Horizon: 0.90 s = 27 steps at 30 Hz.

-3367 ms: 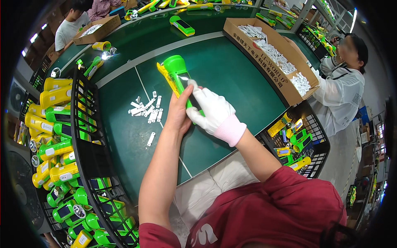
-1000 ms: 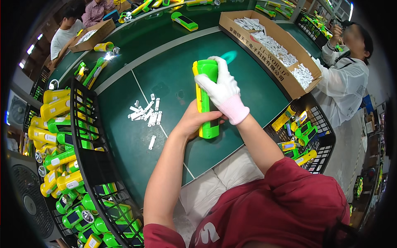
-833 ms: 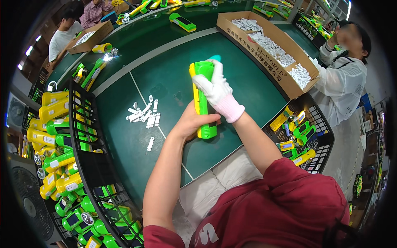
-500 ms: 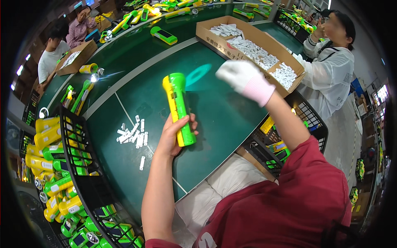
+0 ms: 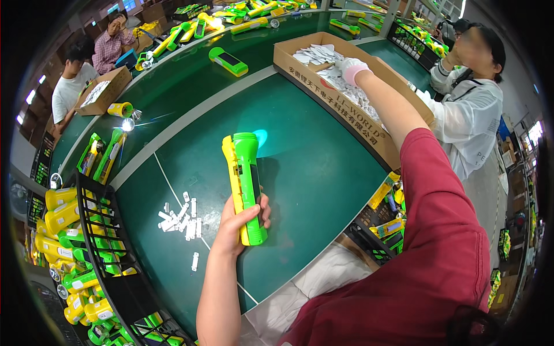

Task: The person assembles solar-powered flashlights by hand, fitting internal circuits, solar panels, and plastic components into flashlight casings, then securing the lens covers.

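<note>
My left hand (image 5: 235,224), bare, is wrapped round the lower part of a green and yellow flashlight (image 5: 247,179). Its head points away from me, and a bright teal patch of light falls on the table beside it. In a white glove with a pink cuff, my right hand (image 5: 351,70) reaches over the near wall of a cardboard box (image 5: 320,86). White flat pieces (image 5: 316,54) fill the box around that hand; its fingertips are hidden among them. A loose pile of small white parts (image 5: 186,218) lies on the table left of the flashlight.
Black crates of flashlights stand at the left (image 5: 109,230) and the right (image 5: 369,233) of the green table (image 5: 306,150). Along the far side runs a curved belt (image 5: 179,75) carrying more flashlights. A person in a white jacket (image 5: 473,109) stands behind the box; two others sit far left.
My gloved right hand has moved away from me and into the cardboard box. My left hand has drawn the flashlight closer to me and slightly left, still holding it.
</note>
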Each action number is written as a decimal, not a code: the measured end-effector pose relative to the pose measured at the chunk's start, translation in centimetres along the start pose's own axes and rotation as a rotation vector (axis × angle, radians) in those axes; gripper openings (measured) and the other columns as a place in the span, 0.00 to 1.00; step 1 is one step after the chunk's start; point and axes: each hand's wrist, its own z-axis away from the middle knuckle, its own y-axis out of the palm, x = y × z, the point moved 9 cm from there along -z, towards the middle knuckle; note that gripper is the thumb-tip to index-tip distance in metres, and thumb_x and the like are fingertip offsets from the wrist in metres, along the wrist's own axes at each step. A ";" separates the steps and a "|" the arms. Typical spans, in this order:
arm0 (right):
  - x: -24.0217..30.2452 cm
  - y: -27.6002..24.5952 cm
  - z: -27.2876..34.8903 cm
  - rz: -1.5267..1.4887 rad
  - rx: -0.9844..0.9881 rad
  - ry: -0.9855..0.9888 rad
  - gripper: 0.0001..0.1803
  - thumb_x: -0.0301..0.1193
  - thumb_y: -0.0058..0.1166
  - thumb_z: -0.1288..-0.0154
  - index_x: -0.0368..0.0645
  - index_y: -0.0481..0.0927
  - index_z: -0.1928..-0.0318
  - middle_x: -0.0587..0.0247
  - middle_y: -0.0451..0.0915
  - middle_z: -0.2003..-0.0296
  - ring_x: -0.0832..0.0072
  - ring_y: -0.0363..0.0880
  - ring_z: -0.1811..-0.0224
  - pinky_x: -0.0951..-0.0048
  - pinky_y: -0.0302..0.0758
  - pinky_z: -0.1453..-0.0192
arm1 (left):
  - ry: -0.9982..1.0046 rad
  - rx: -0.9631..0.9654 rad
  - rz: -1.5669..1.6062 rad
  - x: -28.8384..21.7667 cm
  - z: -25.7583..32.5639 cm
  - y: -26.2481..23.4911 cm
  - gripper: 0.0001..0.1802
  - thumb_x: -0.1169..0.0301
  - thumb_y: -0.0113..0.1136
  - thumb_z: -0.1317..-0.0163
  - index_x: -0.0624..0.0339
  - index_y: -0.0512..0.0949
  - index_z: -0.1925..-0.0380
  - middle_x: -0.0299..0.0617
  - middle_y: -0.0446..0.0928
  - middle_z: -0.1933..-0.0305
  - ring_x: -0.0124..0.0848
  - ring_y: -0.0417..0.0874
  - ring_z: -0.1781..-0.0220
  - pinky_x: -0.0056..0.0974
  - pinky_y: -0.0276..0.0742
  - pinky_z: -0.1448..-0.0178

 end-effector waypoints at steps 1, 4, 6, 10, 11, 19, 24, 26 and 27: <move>-0.3 0.2 -0.8 -0.017 0.014 0.018 0.18 0.26 0.45 0.43 0.45 0.75 0.50 0.53 0.76 0.53 0.59 0.75 0.49 0.62 0.74 0.49 | 0.000 -0.008 -0.003 0.0 0.0 0.0 0.31 0.66 0.62 0.53 0.64 0.61 0.51 0.41 0.66 0.67 0.29 0.69 0.69 0.33 0.70 0.69; -0.9 0.7 -2.1 -0.066 0.060 0.037 0.17 0.26 0.45 0.42 0.41 0.76 0.51 0.53 0.76 0.52 0.60 0.75 0.49 0.64 0.74 0.48 | -0.008 -0.030 -0.003 0.0 -0.2 0.0 0.31 0.66 0.62 0.53 0.64 0.61 0.51 0.41 0.66 0.67 0.29 0.69 0.69 0.33 0.70 0.69; -0.6 0.9 -2.1 -0.050 0.113 0.013 0.17 0.28 0.47 0.43 0.43 0.78 0.53 0.53 0.77 0.53 0.60 0.76 0.49 0.64 0.74 0.49 | -0.006 -0.047 -0.017 0.0 -0.1 -0.3 0.31 0.66 0.63 0.54 0.63 0.61 0.51 0.41 0.66 0.67 0.29 0.69 0.69 0.33 0.70 0.69; -2.2 -1.3 -1.3 -0.358 0.023 0.095 0.13 0.33 0.51 0.49 0.43 0.82 0.64 0.56 0.81 0.60 0.59 0.78 0.55 0.61 0.74 0.51 | -0.012 -0.043 0.005 0.1 -0.4 -0.3 0.31 0.65 0.62 0.54 0.63 0.61 0.50 0.41 0.66 0.67 0.29 0.69 0.69 0.33 0.70 0.69; -2.2 -3.1 -0.8 -0.426 -0.134 0.085 0.13 0.36 0.55 0.53 0.42 0.83 0.68 0.57 0.82 0.67 0.63 0.80 0.63 0.65 0.75 0.56 | 0.006 -0.027 0.000 0.0 -0.5 -0.2 0.31 0.64 0.61 0.53 0.64 0.61 0.50 0.42 0.66 0.67 0.30 0.70 0.69 0.34 0.70 0.68; 5.2 -12.7 12.7 -1.421 -0.057 -0.254 0.11 0.37 0.56 0.41 0.40 0.80 0.67 0.72 0.76 0.73 0.87 0.68 0.73 0.85 0.64 0.68 | 0.033 -0.004 0.139 0.1 -0.4 -0.4 0.29 0.56 0.48 0.46 0.66 0.62 0.50 0.45 0.67 0.65 0.33 0.71 0.67 0.37 0.71 0.66; 11.6 -13.4 18.4 -1.666 0.195 -0.346 0.10 0.34 0.52 0.39 0.38 0.76 0.69 0.66 0.77 0.73 0.83 0.73 0.71 0.82 0.67 0.65 | 0.057 0.017 0.147 0.1 -0.3 -0.7 0.26 0.58 0.46 0.43 0.65 0.63 0.50 0.45 0.68 0.65 0.34 0.71 0.67 0.37 0.71 0.65; 13.4 -12.5 19.5 -1.796 0.227 -0.391 0.09 0.33 0.52 0.39 0.39 0.75 0.69 0.67 0.76 0.74 0.83 0.72 0.71 0.82 0.68 0.65 | 0.065 -0.046 0.090 0.1 -0.4 -1.0 0.22 0.60 0.45 0.40 0.64 0.64 0.51 0.45 0.69 0.64 0.34 0.72 0.66 0.38 0.72 0.64; 14.5 -11.9 20.0 -1.846 0.241 -0.405 0.09 0.33 0.52 0.39 0.40 0.75 0.69 0.67 0.76 0.75 0.82 0.72 0.70 0.81 0.68 0.64 | 0.086 -0.051 0.070 -0.1 -0.4 -1.0 0.19 0.61 0.45 0.38 0.63 0.64 0.52 0.44 0.70 0.63 0.34 0.72 0.66 0.38 0.72 0.63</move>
